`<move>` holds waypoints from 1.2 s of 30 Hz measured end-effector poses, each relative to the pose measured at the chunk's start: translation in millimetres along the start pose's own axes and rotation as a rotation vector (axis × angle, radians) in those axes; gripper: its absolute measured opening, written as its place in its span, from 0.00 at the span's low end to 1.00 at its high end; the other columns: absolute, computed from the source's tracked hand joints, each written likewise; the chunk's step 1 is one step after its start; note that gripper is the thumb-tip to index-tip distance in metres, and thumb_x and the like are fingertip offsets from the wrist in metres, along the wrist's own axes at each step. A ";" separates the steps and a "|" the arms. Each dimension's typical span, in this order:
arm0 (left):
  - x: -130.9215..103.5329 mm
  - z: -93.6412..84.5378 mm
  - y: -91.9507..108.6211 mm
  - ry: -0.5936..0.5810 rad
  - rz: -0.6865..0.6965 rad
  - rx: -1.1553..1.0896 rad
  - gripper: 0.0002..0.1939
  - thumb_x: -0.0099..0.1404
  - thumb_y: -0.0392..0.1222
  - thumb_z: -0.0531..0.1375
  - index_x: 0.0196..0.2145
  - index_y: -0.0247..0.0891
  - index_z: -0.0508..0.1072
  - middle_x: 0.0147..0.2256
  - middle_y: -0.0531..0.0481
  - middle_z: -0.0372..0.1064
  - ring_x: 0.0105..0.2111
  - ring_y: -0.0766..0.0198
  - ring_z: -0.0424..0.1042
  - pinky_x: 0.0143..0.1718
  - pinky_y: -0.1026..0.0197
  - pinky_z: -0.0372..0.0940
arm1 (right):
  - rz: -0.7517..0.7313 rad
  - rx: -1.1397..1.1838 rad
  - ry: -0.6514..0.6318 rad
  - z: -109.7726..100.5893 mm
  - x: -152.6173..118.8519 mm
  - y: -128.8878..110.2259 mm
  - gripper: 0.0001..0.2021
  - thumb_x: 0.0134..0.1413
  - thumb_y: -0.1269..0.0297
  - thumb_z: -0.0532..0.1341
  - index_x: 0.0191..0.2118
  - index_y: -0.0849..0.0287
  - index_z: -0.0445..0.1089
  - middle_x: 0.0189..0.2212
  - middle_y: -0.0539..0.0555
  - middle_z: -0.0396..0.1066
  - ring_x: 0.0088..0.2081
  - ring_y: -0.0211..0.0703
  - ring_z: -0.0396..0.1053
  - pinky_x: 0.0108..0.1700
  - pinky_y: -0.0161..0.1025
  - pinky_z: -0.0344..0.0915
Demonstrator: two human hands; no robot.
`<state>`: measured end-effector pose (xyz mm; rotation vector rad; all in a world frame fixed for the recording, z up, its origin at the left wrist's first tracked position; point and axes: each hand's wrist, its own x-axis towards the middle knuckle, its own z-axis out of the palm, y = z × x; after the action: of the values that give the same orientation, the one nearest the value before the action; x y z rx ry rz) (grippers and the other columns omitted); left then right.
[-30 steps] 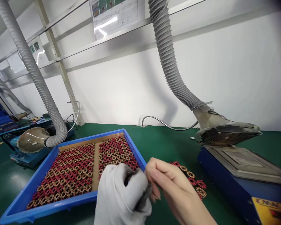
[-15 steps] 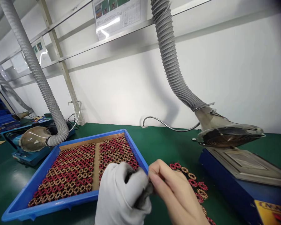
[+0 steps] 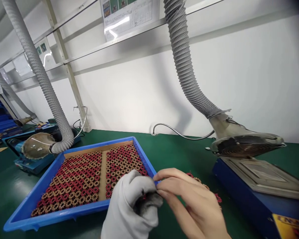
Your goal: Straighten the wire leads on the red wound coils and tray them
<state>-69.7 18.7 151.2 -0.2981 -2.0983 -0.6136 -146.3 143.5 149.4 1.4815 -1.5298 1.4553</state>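
My left hand (image 3: pixel 134 205), in a white glove with dark, dirty fingertips, is curled closed at the lower middle; a bit of something dark and red shows inside its fingers, too small to make out. Bare, my right hand (image 3: pixel 189 202) touches the gloved fingertips from the right, its fingers bent and bunched; whatever it may pinch is hidden. Behind the hands lies a blue tray (image 3: pixel 52 217) with rows of red and tan flower-shaped rings (image 3: pixel 82 179) in two blocks. More rings (image 3: pixel 218 198) lie on the green table, partly behind my right hand.
At the right is a blue machine with a metal plate (image 3: pixel 264 176), under a fume hood (image 3: pixel 246 144) on a grey hose (image 3: pixel 184 63). Another hood (image 3: pixel 37 146) stands left of the tray. A thin bent tube (image 3: pixel 174 132) rises by the wall.
My right hand's fingers have spread from a tight pinch into a wider shape and cover more of the loose rings. My left hand has turned slightly, showing the red bit.
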 end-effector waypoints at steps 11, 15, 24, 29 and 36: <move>-1.6 0.2 -3.8 0.031 -0.093 -0.050 0.13 0.49 0.26 0.49 0.28 0.43 0.62 0.22 0.58 0.62 0.21 0.70 0.62 0.24 0.68 0.60 | 0.232 0.283 0.100 1.0 -6.0 1.3 0.09 0.56 0.76 0.56 0.34 0.57 0.72 0.24 0.50 0.71 0.27 0.37 0.69 0.30 0.33 0.65; -2.8 0.7 -5.7 0.037 -0.116 -0.159 0.14 0.51 0.25 0.50 0.30 0.45 0.63 0.24 0.60 0.68 0.24 0.71 0.67 0.29 0.69 0.64 | 0.019 0.200 0.043 0.6 -1.0 3.6 0.17 0.50 0.84 0.58 0.41 0.57 0.72 0.27 0.52 0.73 0.29 0.40 0.70 0.32 0.38 0.68; 1.6 -5.4 1.7 -0.002 0.097 0.266 0.11 0.50 0.28 0.50 0.30 0.41 0.63 0.22 0.53 0.63 0.21 0.66 0.63 0.22 0.63 0.61 | 0.277 0.139 -0.081 3.8 -4.4 -2.0 0.11 0.59 0.71 0.53 0.25 0.58 0.60 0.19 0.48 0.59 0.22 0.35 0.58 0.23 0.33 0.57; 0.3 -7.4 -0.9 0.045 0.055 0.243 0.12 0.50 0.27 0.50 0.30 0.41 0.64 0.22 0.53 0.63 0.21 0.66 0.63 0.22 0.64 0.61 | 0.613 0.719 -0.071 4.4 -9.1 0.9 0.20 0.63 0.58 0.50 0.20 0.58 0.57 0.13 0.44 0.53 0.17 0.32 0.55 0.20 0.32 0.55; 1.0 -3.9 -7.1 0.042 -0.077 -0.145 0.13 0.48 0.25 0.50 0.29 0.41 0.64 0.22 0.56 0.69 0.20 0.69 0.65 0.24 0.67 0.63 | 0.069 0.200 0.039 4.6 -1.8 4.5 0.16 0.51 0.83 0.59 0.41 0.56 0.73 0.29 0.51 0.73 0.32 0.39 0.70 0.34 0.36 0.68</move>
<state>-70.5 10.6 151.7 -0.2845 -2.0365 -0.8125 -148.7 138.9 145.2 1.5158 -1.4598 1.7099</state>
